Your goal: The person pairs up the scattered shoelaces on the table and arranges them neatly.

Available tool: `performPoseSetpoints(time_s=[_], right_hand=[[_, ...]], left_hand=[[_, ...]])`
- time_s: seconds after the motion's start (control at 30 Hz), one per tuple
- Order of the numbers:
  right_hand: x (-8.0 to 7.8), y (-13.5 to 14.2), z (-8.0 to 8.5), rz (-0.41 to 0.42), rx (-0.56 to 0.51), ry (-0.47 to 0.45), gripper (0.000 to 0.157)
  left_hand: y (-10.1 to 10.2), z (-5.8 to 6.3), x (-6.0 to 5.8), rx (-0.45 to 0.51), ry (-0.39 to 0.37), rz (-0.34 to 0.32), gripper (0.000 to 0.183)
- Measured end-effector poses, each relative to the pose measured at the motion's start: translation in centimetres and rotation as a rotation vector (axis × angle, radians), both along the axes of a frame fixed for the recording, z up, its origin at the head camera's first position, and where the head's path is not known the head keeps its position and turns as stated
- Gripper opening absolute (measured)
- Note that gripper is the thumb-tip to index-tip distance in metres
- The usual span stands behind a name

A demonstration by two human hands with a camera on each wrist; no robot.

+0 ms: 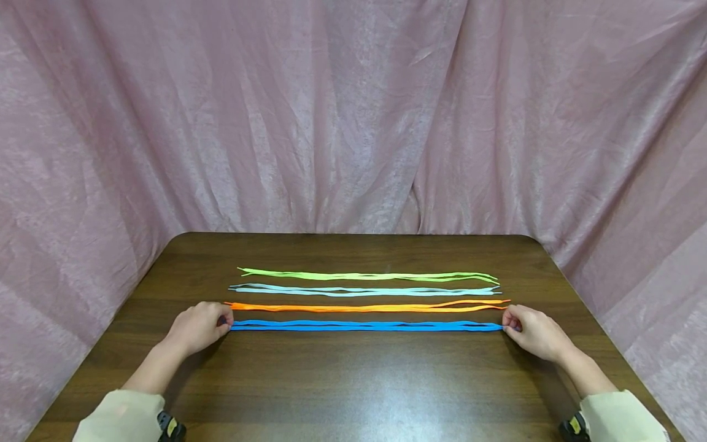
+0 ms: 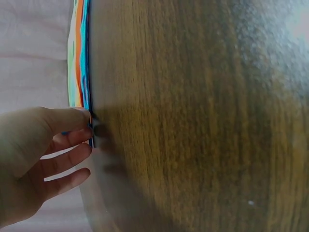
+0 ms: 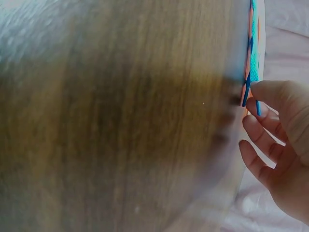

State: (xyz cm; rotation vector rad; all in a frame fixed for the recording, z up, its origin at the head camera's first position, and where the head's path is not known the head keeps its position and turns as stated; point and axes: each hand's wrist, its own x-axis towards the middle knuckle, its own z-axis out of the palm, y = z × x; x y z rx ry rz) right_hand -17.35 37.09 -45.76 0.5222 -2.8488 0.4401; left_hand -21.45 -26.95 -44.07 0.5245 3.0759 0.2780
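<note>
Blue shoelaces (image 1: pixel 364 326) lie stretched in a long flat bundle across the table, nearest to me of the laid-out rows. My left hand (image 1: pixel 200 327) pinches their left end between thumb and index finger; the left wrist view shows that hand (image 2: pixel 53 150) with its other fingers loosely bent. At the far right end my right hand (image 1: pixel 534 330) pinches the blue laces too, and two blue tips (image 3: pixel 259 107) poke out past the fingers in the right wrist view. Just beyond the blue row lie orange shoelaces (image 1: pixel 353 308), their ends close to both hands.
Light blue laces (image 1: pixel 364 292) and, farther back, yellow-green laces (image 1: pixel 364 277) run parallel to the others. All lie on a dark brown wooden table (image 1: pixel 353 380) with rounded far corners. Pink curtains (image 1: pixel 353 123) hang behind it and along both sides.
</note>
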Motion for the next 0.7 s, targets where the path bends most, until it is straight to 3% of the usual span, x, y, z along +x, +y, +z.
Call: performPoseSetpoints(time_s=[0.47, 0.7], right_hand=[[0.12, 0.38, -0.44, 0.041, 0.035, 0.071, 0.027], [-0.14, 0.46, -0.5, 0.054, 0.032, 0.062, 0.024]], left_hand=[[0.04, -0.08, 0.19, 0.009, 0.005, 0.001, 0.017], [0.03, -0.09, 0.13, 0.011, -0.007, 0.004, 0.017]])
